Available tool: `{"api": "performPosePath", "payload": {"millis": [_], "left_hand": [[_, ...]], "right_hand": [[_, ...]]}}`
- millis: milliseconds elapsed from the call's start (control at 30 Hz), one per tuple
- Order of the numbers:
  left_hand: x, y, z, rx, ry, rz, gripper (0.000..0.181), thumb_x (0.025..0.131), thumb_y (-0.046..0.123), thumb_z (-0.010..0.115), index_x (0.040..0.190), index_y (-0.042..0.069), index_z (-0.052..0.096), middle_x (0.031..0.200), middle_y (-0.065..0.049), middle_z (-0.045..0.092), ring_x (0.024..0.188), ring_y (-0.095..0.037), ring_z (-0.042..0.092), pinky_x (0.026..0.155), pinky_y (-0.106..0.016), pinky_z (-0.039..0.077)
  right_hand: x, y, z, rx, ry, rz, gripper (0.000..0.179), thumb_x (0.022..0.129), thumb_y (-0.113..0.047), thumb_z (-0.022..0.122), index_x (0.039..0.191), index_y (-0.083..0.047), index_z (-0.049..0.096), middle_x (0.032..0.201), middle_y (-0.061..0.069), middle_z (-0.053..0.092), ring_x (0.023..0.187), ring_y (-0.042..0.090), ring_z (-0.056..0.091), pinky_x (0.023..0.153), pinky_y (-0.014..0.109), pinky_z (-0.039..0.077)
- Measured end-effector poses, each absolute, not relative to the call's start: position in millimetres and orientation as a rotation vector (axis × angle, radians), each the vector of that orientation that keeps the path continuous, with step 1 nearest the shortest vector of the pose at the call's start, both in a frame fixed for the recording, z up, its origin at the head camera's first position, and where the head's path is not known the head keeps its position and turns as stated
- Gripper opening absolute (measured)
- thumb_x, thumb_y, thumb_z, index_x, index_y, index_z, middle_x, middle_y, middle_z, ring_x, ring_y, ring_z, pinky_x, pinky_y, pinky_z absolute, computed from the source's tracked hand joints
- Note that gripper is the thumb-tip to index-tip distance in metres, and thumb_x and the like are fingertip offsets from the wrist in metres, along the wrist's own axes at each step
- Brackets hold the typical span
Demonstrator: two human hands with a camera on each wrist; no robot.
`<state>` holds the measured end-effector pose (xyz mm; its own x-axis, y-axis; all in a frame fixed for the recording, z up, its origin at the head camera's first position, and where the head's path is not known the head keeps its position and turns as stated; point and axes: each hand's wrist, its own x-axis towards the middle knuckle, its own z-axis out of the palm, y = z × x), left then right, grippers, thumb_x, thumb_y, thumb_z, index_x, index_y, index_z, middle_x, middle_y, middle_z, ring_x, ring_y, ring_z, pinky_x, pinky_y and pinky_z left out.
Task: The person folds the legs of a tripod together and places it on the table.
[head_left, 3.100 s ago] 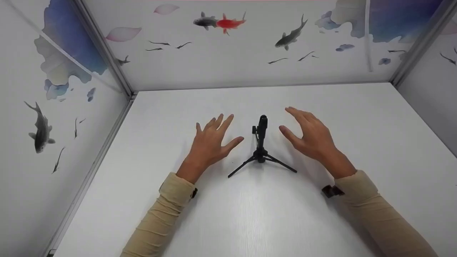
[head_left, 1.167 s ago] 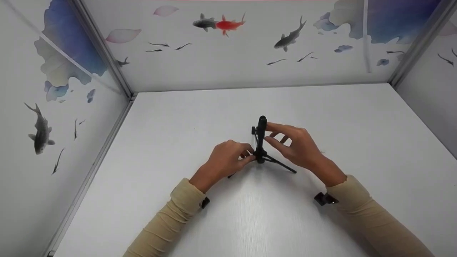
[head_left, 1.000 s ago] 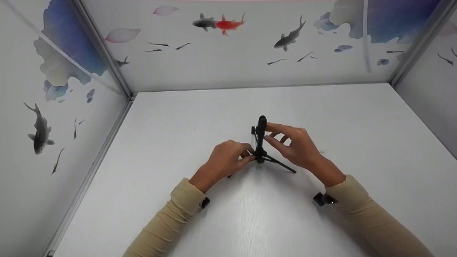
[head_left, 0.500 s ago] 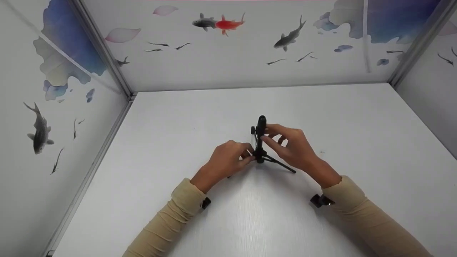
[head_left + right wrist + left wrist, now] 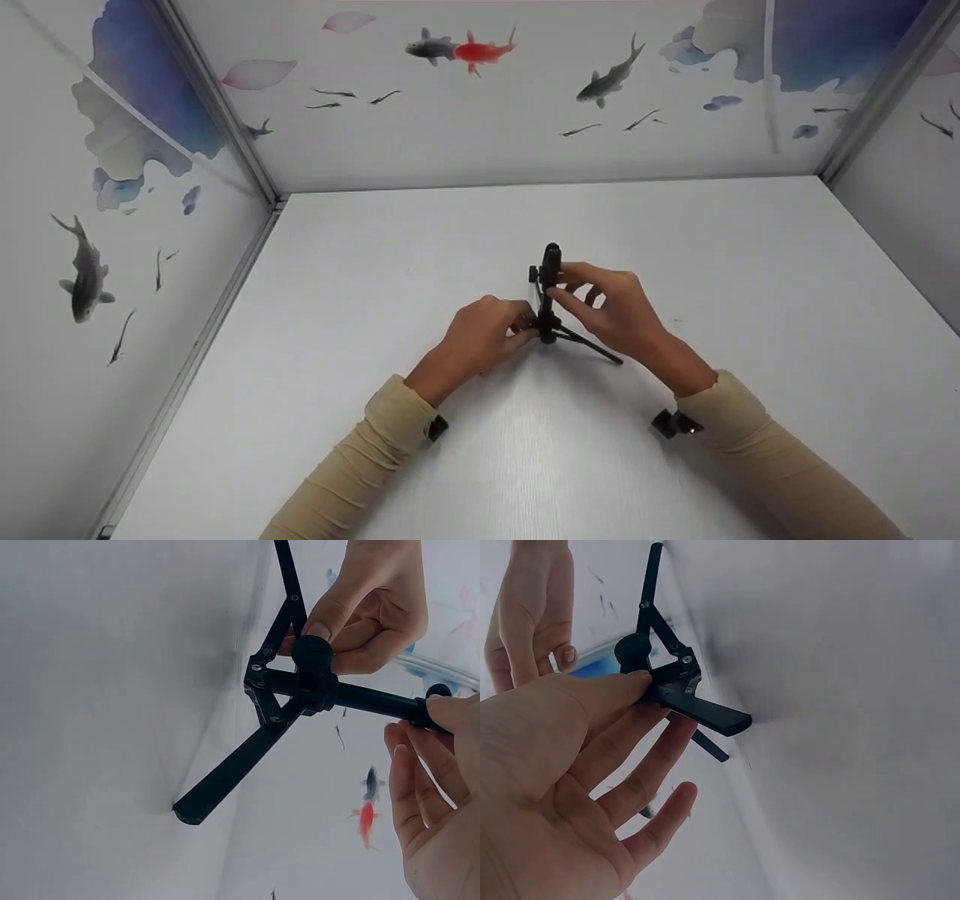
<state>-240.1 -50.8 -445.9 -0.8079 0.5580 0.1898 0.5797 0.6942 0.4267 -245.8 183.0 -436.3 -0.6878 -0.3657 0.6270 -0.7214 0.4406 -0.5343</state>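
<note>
A small black tripod (image 5: 550, 262) stands upright in the middle of the white table, its legs spread. My left hand (image 5: 480, 334) pinches it low on the column, around the collar where the legs join. In the left wrist view the thumb of that hand lies by a round knob (image 5: 633, 652), and the fingertips are behind a leg (image 5: 712, 714). Higher up, my right hand (image 5: 619, 311) pinches the column with thumb and fingers from the right. The right wrist view shows the column (image 5: 375, 700) running between the two hands. The left leg is mostly hidden behind my left hand in the head view.
The white table (image 5: 360, 255) is bounded by a back wall (image 5: 480, 142) and side walls printed with fish and flowers. A metal frame strip (image 5: 225, 300) runs along the left edge. Small black devices (image 5: 675, 424) sit at both sleeve cuffs.
Earlier both hands hovered open on either side of the tripod. They have come inward and taken hold of it. Lately the right hand has shifted slightly down and left; the tripod stays in place.
</note>
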Motion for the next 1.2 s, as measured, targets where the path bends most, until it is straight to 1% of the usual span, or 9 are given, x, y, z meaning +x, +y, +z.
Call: {"api": "performPosePath", "payload": {"millis": [167,367,600,833,1033,1200], "left_hand": [[-239.8,-49.7,-445.2,-0.952,-2.846,-0.757,0.019,0.101,0.026,0.08,0.116,0.016,0.084,0.102,0.005,0.086,0.097,-0.01,0.079,0.082,-0.033,0.062],[-240.1,-49.7,-445.1,-0.946,-2.835,-0.788,0.018,0.099,0.026,0.081,0.114,0.016,0.085,0.101,0.005,0.086,0.098,-0.011,0.079,0.082,-0.034,0.061],[-239.8,-49.2,-445.9,-0.947,-2.821,-0.79,0.017,0.099,0.025,0.082,0.112,0.016,0.086,0.101,0.006,0.085,0.094,-0.013,0.076,0.08,-0.033,0.057],[-238.4,-48.2,-445.3,-0.953,-2.801,-0.783,0.017,0.099,0.024,0.082,0.112,0.014,0.086,0.099,0.004,0.086,0.093,-0.014,0.076,0.08,-0.033,0.055],[-236.9,-48.0,-444.1,-0.942,-2.772,-0.823,0.015,0.1,0.018,0.08,0.111,0.01,0.084,0.097,0.002,0.086,0.092,-0.014,0.077,0.077,-0.031,0.055],[-236.1,-47.7,-443.2,-0.946,-2.758,-0.828,0.014,0.1,0.016,0.079,0.111,0.009,0.084,0.096,0.002,0.085,0.093,-0.014,0.077,0.078,-0.031,0.055]], "right_hand": [[-244.6,184.0,-436.4,0.914,-2.27,1.139,0.03,0.099,-0.014,0.081,0.128,-0.022,0.079,0.112,-0.007,0.084,0.087,0.008,0.077,0.063,0.021,0.056],[-245.0,184.1,-435.9,0.922,-2.258,1.153,0.031,0.099,-0.013,0.081,0.128,-0.023,0.079,0.112,-0.008,0.084,0.086,0.007,0.075,0.063,0.022,0.056],[-244.8,184.6,-436.4,0.919,-2.272,1.152,0.033,0.099,-0.013,0.081,0.13,-0.023,0.079,0.113,-0.007,0.084,0.087,0.008,0.075,0.063,0.024,0.057],[-245.5,185.1,-436.3,0.924,-2.279,1.14,0.034,0.098,-0.013,0.082,0.131,-0.022,0.079,0.11,-0.007,0.084,0.086,0.007,0.075,0.063,0.026,0.058],[-247.1,185.4,-436.3,0.94,-2.26,1.138,0.035,0.099,-0.012,0.081,0.132,-0.022,0.079,0.111,-0.006,0.084,0.087,0.008,0.076,0.063,0.025,0.058],[-247.5,186.3,-436.9,0.94,-2.26,1.136,0.037,0.099,-0.013,0.081,0.134,-0.023,0.078,0.112,-0.007,0.084,0.087,0.007,0.077,0.063,0.025,0.058]]}}
